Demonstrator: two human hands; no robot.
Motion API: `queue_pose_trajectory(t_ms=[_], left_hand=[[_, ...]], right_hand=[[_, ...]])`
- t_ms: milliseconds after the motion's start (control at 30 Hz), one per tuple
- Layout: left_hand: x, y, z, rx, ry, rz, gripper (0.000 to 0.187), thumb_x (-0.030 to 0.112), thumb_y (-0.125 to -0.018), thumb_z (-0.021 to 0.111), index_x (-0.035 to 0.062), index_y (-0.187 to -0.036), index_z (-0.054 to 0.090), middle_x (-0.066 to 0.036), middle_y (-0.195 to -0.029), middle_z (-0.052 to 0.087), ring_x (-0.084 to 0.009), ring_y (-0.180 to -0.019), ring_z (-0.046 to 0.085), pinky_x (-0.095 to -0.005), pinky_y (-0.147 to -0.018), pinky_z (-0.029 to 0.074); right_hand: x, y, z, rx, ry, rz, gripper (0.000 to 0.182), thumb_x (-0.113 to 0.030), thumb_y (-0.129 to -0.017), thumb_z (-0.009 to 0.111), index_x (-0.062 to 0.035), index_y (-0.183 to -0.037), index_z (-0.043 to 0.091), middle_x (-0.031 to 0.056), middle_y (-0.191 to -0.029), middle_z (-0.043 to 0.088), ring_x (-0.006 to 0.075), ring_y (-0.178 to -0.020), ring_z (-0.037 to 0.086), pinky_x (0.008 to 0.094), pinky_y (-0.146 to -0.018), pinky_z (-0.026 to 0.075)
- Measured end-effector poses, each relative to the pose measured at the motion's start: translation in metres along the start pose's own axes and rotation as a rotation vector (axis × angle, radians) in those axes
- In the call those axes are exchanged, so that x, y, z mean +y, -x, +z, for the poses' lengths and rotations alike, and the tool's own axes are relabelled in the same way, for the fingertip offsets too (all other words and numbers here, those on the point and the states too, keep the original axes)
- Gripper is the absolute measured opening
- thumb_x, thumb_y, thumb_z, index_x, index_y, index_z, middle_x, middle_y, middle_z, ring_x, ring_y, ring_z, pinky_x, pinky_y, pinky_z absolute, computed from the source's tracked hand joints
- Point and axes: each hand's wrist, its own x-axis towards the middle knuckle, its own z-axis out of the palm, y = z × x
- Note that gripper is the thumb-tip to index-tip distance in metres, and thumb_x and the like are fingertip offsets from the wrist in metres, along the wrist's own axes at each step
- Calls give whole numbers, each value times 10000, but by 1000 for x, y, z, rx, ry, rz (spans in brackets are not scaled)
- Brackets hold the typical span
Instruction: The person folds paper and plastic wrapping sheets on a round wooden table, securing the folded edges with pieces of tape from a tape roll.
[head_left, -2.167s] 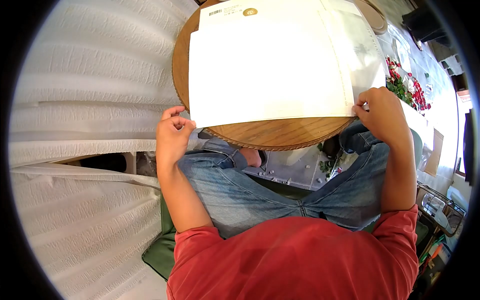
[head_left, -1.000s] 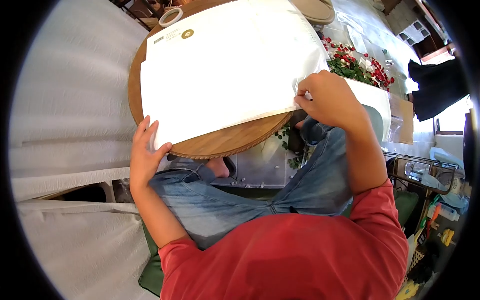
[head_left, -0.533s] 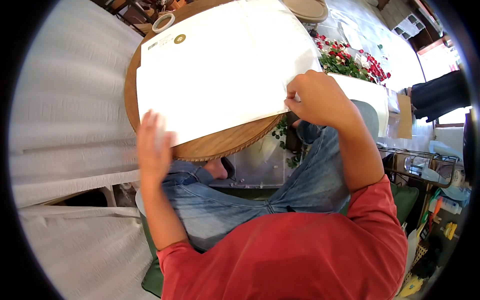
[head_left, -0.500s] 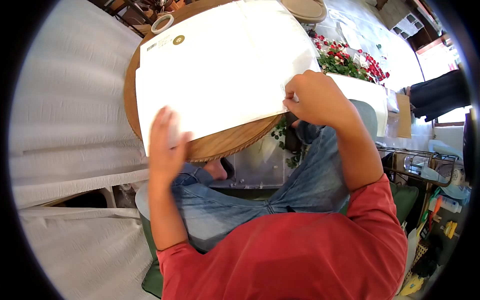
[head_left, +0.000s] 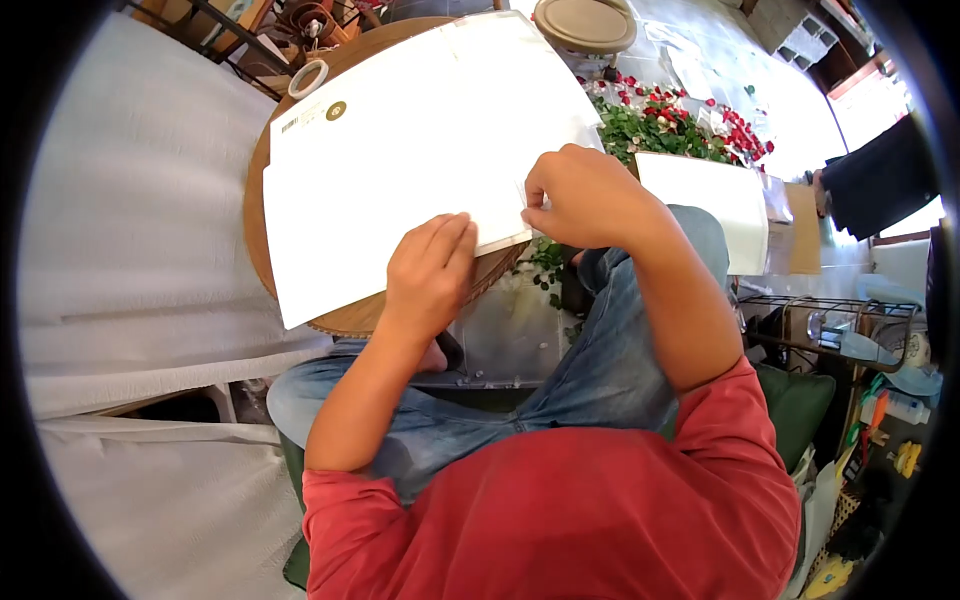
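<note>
Large white sheets (head_left: 400, 150) lie stacked on a round wooden table (head_left: 257, 220), with a small round gold mark and a barcode near the far left corner. My left hand (head_left: 432, 270) rests on the near edge of the sheets, its fingers side by side and pressed together. To its right, my right hand (head_left: 575, 195) is curled at the near right corner, thumb and fingers pinching the edge of a sheet.
A roll of tape (head_left: 307, 79) sits at the table's far left. Red roses with green leaves (head_left: 665, 125) lie on the floor beyond, near a round stool (head_left: 585, 22). A white board (head_left: 705, 205) and a wire rack (head_left: 830, 325) are on the right.
My left hand has moved right along the near edge, closer to my right hand. The sheets and my right hand appear shifted slightly left in the view.
</note>
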Motion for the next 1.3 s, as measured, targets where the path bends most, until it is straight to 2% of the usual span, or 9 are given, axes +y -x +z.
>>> queue_pose_trajectory(t_ms=[367,667,867,933,1067,1167,1233,1267,1300], left_hand=[[-50,86,-69,-58,-303,-125,329,-73,-846,743,15,-1162,762,-172,-1166,778,-340,-1049,768,-420,-900,629],[-94,161,-122,-108,-495,-264,290,-36,-883,735,9,-1168,765,-182,-1182,780,-346,-1083,764,-430,-942,621],[-109,183,-143,-109,-542,-340,253,-14,-883,750,4,-1133,780,-179,-1170,785,-344,-1085,762,-429,-956,615],[-110,183,-145,-127,-521,-372,235,1,-876,763,8,-1110,784,-170,-1149,792,-343,-1068,764,-435,-949,614],[-112,187,-143,-139,-554,-393,184,15,-888,738,-9,-1065,780,-183,-1130,788,-343,-1029,765,-434,-902,621],[-116,197,-145,-211,-631,-500,161,34,-907,718,-6,-1048,783,-169,-1105,795,-344,-1013,765,-434,-894,621],[-116,195,-150,-278,-652,-765,229,46,-924,691,-13,-1131,769,-196,-1182,776,-373,-1092,740,-452,-970,595],[-115,195,-150,-282,-654,-761,229,46,-924,691,-13,-1131,769,-196,-1182,776,-373,-1092,740,-452,-970,595],[-107,184,-148,-247,-557,-697,309,46,-940,674,-2,-1239,733,-204,-1278,740,-387,-1187,700,-461,-1039,556]], right_hand=[[-3,-1,10,-25,74,67,149,-185,-829,770,-48,-878,797,199,-866,766,390,-840,754,467,-786,598],[-6,-3,14,-74,79,111,169,-198,-828,787,-38,-876,809,199,-857,767,379,-833,753,460,-773,594],[-9,-5,15,-84,78,105,150,-186,-818,782,-48,-869,812,196,-822,761,378,-813,750,459,-763,591],[-13,-7,10,-183,87,138,184,-171,-848,753,-20,-941,804,225,-920,777,399,-883,760,477,-827,604],[-16,-5,7,-204,48,157,180,-171,-850,757,-13,-925,799,227,-919,776,398,-890,759,474,-836,602],[-13,-7,11,-195,90,144,184,-172,-850,757,-13,-932,798,231,-931,776,402,-896,759,479,-844,602],[-10,-7,13,-187,85,132,184,-172,-848,757,-14,-933,797,232,-932,775,405,-897,759,482,-845,602],[-9,-7,14,-182,82,122,184,-173,-846,758,-15,-933,797,234,-932,775,407,-897,759,486,-846,602],[-9,-7,15,-184,78,123,184,-173,-846,758,-15,-933,797,234,-932,775,407,-897,759,486,-846,602]])
